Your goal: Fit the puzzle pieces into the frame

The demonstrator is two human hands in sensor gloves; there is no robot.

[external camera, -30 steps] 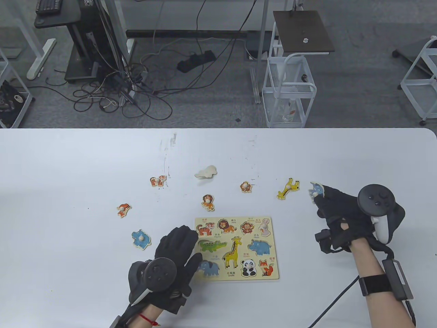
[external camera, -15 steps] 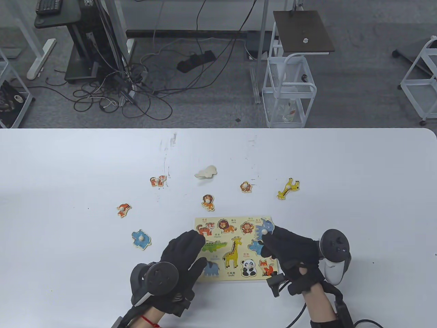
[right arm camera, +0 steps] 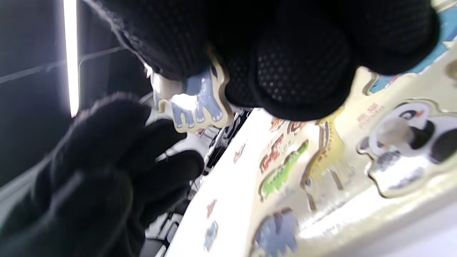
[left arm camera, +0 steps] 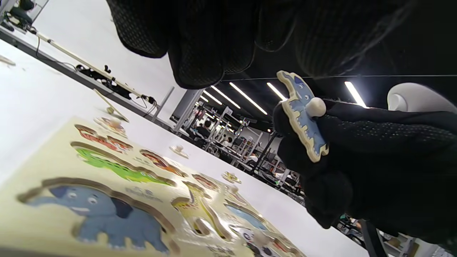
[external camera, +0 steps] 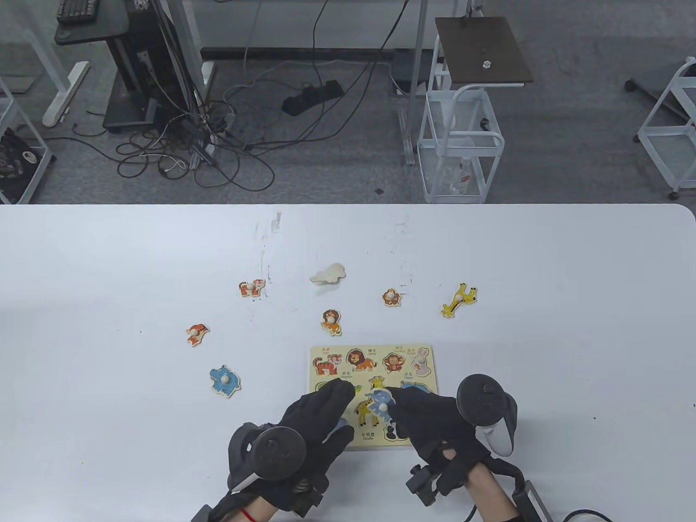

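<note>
Elephant piece (external camera: 379, 401) pinched in right hand (external camera: 435, 424), left hand (external camera: 315, 421) flat.

The puzzle frame (external camera: 375, 352) is a pale yellow wooden board lying flat on the white table, printed with animal-shaped recesses: tiger, lion, monkey, crocodile, giraffe, elephant, panda. A blue elephant piece (external camera: 380, 403) with a white knob is held clear above the frame's giraffe recess, tilted. Loose pieces lie beyond the frame: lion (external camera: 331, 321), monkey (external camera: 391, 297), giraffe (external camera: 459, 299), tiger (external camera: 252, 287), fox (external camera: 197, 333), blue hippo (external camera: 224, 380)
</note>
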